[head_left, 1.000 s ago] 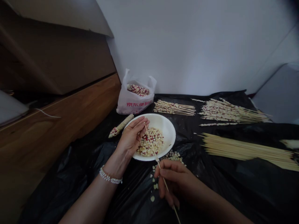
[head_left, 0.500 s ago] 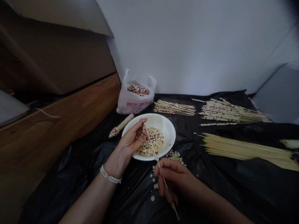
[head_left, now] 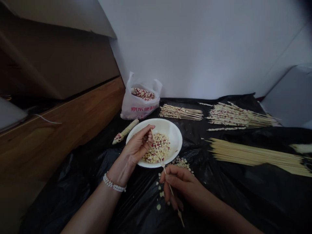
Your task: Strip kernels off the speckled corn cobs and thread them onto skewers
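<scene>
A white bowl (head_left: 174, 133) of red and pale corn kernels sits on the black plastic sheet. My right hand (head_left: 176, 182) is closed round a thin bamboo skewer (head_left: 158, 151), which slants up over the bowl. My left hand (head_left: 137, 146), with a bead bracelet at the wrist, hovers over the bowl's left side and pinches at the skewer's tip; what lies between its fingertips is too small to make out. Loose kernels (head_left: 181, 161) lie on the sheet just in front of the bowl.
A stripped corn cob (head_left: 125, 131) lies left of the bowl. Behind stands a white plastic bag (head_left: 141, 105) with corn. Two piles of loaded skewers (head_left: 181, 112) (head_left: 237, 117) lie at the back, bare skewers (head_left: 255, 156) at the right. A wooden ledge (head_left: 60, 130) runs along the left.
My left hand's fingers have drawn together into a pinch at the skewer's tip. My right hand has slid slightly up the skewer, so less of it sticks out below.
</scene>
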`<state>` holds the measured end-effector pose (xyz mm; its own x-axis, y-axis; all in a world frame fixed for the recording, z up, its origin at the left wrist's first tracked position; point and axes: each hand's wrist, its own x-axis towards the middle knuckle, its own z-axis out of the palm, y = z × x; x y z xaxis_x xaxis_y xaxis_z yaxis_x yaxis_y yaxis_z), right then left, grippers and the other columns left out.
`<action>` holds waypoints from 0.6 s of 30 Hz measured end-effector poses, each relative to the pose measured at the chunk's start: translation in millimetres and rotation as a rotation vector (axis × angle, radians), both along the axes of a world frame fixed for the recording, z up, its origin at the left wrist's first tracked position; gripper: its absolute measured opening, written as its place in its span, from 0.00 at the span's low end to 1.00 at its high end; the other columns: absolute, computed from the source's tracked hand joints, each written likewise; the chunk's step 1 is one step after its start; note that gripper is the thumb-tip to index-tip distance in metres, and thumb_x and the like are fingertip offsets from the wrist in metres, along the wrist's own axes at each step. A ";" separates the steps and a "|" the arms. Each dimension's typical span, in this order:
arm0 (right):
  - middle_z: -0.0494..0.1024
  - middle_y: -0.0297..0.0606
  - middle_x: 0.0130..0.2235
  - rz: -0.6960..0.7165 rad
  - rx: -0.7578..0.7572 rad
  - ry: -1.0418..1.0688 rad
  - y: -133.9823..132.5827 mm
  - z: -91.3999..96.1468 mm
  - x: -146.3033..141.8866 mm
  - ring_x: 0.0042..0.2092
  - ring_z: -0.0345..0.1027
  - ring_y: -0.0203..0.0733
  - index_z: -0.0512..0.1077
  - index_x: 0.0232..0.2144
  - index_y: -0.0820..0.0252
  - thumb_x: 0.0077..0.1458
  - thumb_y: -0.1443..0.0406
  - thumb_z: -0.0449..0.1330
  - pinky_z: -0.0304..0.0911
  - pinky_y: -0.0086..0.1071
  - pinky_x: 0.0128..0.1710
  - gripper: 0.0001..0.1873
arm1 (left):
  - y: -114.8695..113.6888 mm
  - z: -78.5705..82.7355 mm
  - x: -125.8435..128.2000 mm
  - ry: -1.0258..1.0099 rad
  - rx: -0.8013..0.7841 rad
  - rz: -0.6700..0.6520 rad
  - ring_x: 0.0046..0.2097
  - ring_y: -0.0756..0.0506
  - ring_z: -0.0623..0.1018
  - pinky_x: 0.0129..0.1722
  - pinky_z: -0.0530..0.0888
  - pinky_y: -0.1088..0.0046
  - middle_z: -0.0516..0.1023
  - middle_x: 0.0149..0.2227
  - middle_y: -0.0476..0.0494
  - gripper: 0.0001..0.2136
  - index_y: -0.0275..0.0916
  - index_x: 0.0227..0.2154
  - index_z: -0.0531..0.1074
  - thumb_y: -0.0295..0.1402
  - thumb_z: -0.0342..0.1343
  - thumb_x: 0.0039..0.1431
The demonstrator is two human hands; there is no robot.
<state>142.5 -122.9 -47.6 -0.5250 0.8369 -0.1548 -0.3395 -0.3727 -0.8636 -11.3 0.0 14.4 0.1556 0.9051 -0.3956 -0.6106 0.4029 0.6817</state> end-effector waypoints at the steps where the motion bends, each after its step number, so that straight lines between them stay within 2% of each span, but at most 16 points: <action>1: 0.76 0.31 0.23 -0.006 0.008 0.000 0.5 -0.2 0.0 0.16 0.63 0.29 0.69 0.36 0.61 0.60 0.51 0.61 0.52 0.20 0.14 0.18 | -0.4 -0.1 0.2 0.016 0.010 -0.008 0.22 0.56 0.73 0.19 0.71 0.86 0.74 0.23 0.48 0.10 0.29 0.32 0.79 0.22 0.53 0.67; 5: 0.76 0.30 0.23 -0.037 0.024 0.004 2.8 -0.2 1.3 0.16 0.62 0.28 0.69 0.36 0.61 0.60 0.50 0.61 0.51 0.20 0.14 0.19 | -3.3 -3.5 1.5 0.072 0.073 -0.066 0.23 0.57 0.73 0.22 0.71 0.87 0.75 0.24 0.48 0.07 0.29 0.33 0.81 0.21 0.58 0.62; 8: 0.76 0.29 0.23 -0.068 0.033 -0.005 4.9 1.0 4.4 0.16 0.63 0.29 0.69 0.36 0.60 0.60 0.50 0.61 0.49 0.21 0.14 0.19 | -6.5 -7.8 2.7 0.107 0.137 -0.171 0.24 0.58 0.72 0.24 0.71 0.88 0.76 0.25 0.48 0.02 0.28 0.32 0.82 0.23 0.66 0.55; 12: 0.76 0.30 0.24 -0.099 0.051 -0.009 6.5 3.4 8.8 0.17 0.64 0.28 0.69 0.36 0.60 0.60 0.49 0.62 0.50 0.20 0.15 0.19 | -10.8 -11.1 3.2 0.198 0.212 -0.351 0.24 0.58 0.70 0.23 0.67 0.88 0.76 0.24 0.48 0.13 0.28 0.32 0.83 0.31 0.74 0.44; 18: 0.77 0.30 0.25 -0.148 0.025 -0.024 7.5 8.4 11.8 0.18 0.64 0.29 0.70 0.36 0.60 0.57 0.47 0.64 0.50 0.20 0.15 0.21 | -18.9 -5.6 3.7 0.373 0.251 -0.540 0.24 0.57 0.67 0.24 0.64 0.84 0.77 0.23 0.47 0.16 0.31 0.28 0.84 0.37 0.77 0.37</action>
